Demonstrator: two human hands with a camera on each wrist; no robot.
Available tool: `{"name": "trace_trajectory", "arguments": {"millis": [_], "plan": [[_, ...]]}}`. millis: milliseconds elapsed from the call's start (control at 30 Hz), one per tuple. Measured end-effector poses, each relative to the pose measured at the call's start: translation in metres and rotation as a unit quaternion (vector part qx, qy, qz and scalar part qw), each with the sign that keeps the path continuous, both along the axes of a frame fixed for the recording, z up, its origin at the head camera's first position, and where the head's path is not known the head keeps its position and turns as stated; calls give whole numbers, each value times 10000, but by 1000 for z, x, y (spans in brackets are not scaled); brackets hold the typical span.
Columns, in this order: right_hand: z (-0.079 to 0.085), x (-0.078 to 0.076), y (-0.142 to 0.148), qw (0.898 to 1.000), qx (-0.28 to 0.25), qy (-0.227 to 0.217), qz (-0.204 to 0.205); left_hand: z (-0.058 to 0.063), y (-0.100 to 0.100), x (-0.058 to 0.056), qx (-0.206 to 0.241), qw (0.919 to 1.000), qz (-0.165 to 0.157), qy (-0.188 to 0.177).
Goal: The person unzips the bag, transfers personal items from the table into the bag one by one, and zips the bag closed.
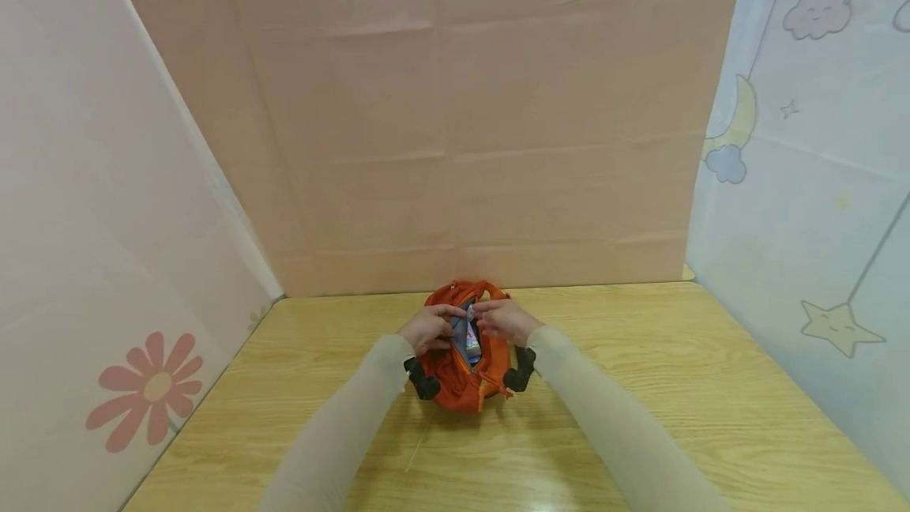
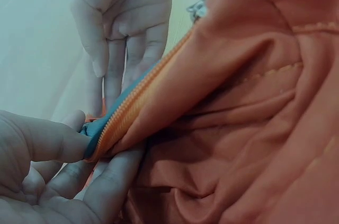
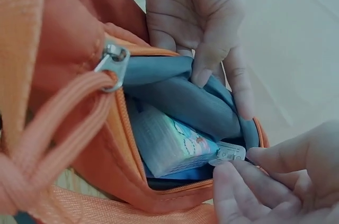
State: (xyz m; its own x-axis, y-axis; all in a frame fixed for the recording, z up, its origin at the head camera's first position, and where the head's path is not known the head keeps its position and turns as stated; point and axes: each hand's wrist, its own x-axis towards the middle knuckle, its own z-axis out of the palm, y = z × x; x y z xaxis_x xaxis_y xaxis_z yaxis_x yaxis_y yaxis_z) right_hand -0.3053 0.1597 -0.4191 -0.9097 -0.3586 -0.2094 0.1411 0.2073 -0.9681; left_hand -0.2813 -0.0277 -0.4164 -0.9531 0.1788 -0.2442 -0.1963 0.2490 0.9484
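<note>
A small orange backpack (image 1: 455, 393) with grey lining stands on the table, its zipped mouth spread apart. Inside lies a clear plastic packet (image 3: 175, 144) with a colourful cartoon print; its contents I cannot identify. My left hand (image 1: 429, 329) pinches the left edge of the mouth, thumb on the grey lining (image 3: 180, 91) and fingers on the orange outside. At the far end of the opening, my right hand (image 3: 286, 181) has its thumb and index fingertips at the packet's clear end tab (image 3: 230, 152), apparently pinching it. A metal zip pull (image 3: 114, 65) with an orange cord hangs at the near end.
The backpack is on a light wood-grain table (image 1: 320, 417), close to the peach cloth backdrop (image 1: 441, 117). Printed cloth walls (image 1: 64, 180) rise on both sides. An orange strap (image 3: 132, 205) lies beside the bag. Black wrist cameras (image 1: 423, 378) sit close to the bag's sides.
</note>
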Motion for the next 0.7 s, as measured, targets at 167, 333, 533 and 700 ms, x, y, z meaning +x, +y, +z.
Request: {"name": "trace_trajectory", "arguments": {"millis": [167, 333, 533, 700], "plan": [[2, 1, 1, 9999, -49, -55, 152, 0, 0, 1, 6, 10000, -39, 8], [2, -2, 10, 9994, -284, -83, 199, -1, -1, 1, 19, 10000, -42, -10], [3, -3, 30, 9974, -508, 104, 498, -1, -1, 2, 29, 10000, -11, 31], [4, 0, 50, 9958, -754, 88, 512, 0, -1, 2, 41, 10000, 0, 34]]}}
